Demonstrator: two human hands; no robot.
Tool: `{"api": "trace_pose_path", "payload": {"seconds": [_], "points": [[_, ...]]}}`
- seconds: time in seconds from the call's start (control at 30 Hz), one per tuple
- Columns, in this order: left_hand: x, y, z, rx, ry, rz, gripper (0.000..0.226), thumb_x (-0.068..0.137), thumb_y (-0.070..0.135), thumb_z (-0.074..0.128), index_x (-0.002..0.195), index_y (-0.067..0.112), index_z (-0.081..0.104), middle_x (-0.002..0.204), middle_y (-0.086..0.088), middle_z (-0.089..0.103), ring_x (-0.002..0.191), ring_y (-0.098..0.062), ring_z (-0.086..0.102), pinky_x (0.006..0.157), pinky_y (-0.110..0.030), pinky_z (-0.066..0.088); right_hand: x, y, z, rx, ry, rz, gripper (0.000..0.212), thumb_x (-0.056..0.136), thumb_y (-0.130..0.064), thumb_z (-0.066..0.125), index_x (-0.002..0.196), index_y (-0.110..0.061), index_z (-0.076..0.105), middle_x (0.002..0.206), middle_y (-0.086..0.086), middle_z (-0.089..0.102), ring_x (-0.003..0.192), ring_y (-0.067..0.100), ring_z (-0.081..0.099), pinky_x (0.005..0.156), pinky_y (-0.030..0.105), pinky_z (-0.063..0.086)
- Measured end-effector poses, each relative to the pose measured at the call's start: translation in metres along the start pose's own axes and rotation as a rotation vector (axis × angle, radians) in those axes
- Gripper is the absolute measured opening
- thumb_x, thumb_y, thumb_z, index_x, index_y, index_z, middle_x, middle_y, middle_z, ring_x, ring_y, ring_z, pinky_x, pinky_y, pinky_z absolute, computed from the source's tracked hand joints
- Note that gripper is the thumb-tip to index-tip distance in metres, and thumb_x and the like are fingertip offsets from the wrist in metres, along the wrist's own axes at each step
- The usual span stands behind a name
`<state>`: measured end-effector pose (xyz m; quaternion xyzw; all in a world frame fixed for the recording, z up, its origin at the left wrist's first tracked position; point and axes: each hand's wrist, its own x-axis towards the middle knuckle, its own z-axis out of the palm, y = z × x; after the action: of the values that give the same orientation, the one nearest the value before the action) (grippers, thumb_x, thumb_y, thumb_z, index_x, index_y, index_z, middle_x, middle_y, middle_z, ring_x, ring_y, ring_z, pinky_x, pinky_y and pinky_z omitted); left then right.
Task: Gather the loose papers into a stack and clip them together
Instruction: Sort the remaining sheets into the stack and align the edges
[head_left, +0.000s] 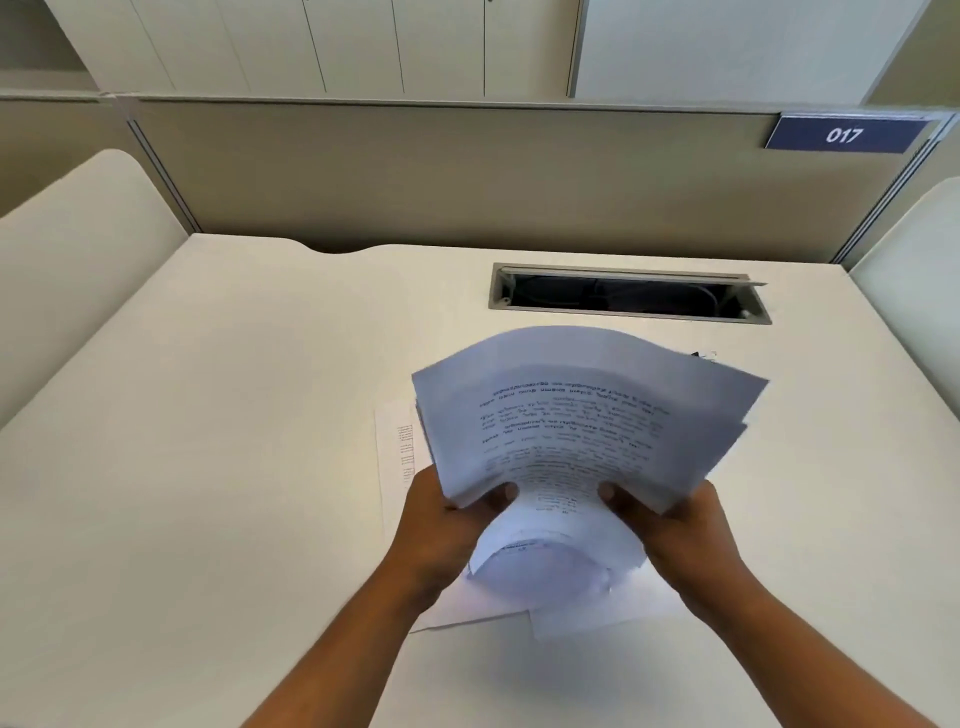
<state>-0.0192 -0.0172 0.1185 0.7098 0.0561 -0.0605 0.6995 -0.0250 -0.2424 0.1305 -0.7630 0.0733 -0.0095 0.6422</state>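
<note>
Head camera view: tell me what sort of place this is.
Probably an office cubicle: a pale desk walled by a partition, a numbered sign 017, and a cable tray opening in the desktop.

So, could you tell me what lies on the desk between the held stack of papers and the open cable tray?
Mostly bare desk in the head view, between the stack and cable tray; a small dark object, possibly the clip, peeks out past the stack's far right edge.

Office cubicle: cream desk (208, 415), cable hatch (628, 293), fabric partition (415, 171), blue "017" plate (844, 135).
</note>
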Motion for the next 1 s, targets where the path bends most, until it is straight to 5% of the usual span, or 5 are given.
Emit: {"api": "trace_pose_path", "payload": {"seconds": [0.23,0.37,0.53,0.83,1.0], "points": [[0.006,-0.015,0.007,0.002,0.044,-0.034,0.025,0.093,0.025,0.069,0.118,0.03,0.069,0.112,0.008,0.076,0.106,-0.014,0.07,0.091,-0.034,0.06,0.001,0.011,0.0,-0.082,-0.142,0.012,0.026,0.086,-0.016,0.073,0.098,-0.039,0.071,0.099,-0.013,0.075,0.093,0.009,0.07,0.08,0.035,0.059],[0.01,-0.022,0.005,0.05,0.077,-0.02,0.019,0.095,0.028,0.067,0.113,0.033,0.07,0.11,0.01,0.076,0.103,-0.011,0.071,0.087,-0.026,0.059,0.002,0.022,-0.004,-0.143,-0.128,0.054,0.02,0.091,-0.016,0.066,0.102,-0.031,0.072,0.097,-0.011,0.076,0.09,0.009,0.07,0.083,0.037,0.058],[0.011,-0.027,0.003,0.075,0.041,-0.009,0.033,0.088,0.023,0.076,0.12,0.025,0.07,0.112,0.005,0.076,0.104,-0.017,0.072,0.087,-0.035,0.063,0.003,0.024,-0.006,-0.153,-0.146,0.04,0.024,0.091,-0.015,0.068,0.101,-0.037,0.069,0.098,-0.019,0.075,0.092,0.004,0.069,0.082,0.029,0.055],[0.014,-0.016,-0.006,-0.02,-0.003,0.056,0.034,0.08,0.019,0.08,0.108,0.034,0.071,0.105,0.009,0.077,0.099,-0.012,0.072,0.078,-0.03,0.063,0.008,0.025,-0.012,-0.112,-0.143,0.042,0.029,0.088,-0.013,0.071,0.1,-0.039,0.068,0.099,-0.016,0.074,0.092,0.005,0.068,0.087,0.037,0.057],[0.014,-0.022,0.0,0.037,-0.007,-0.01,0.031,0.09,0.016,0.074,0.115,0.034,0.07,0.111,0.008,0.077,0.105,-0.016,0.071,0.088,-0.034,0.062,0.009,0.032,-0.012,-0.134,-0.204,0.103,0.017,0.09,-0.018,0.069,0.103,-0.029,0.071,0.102,-0.002,0.075,0.099,0.022,0.069,0.091,0.049,0.056]]}}
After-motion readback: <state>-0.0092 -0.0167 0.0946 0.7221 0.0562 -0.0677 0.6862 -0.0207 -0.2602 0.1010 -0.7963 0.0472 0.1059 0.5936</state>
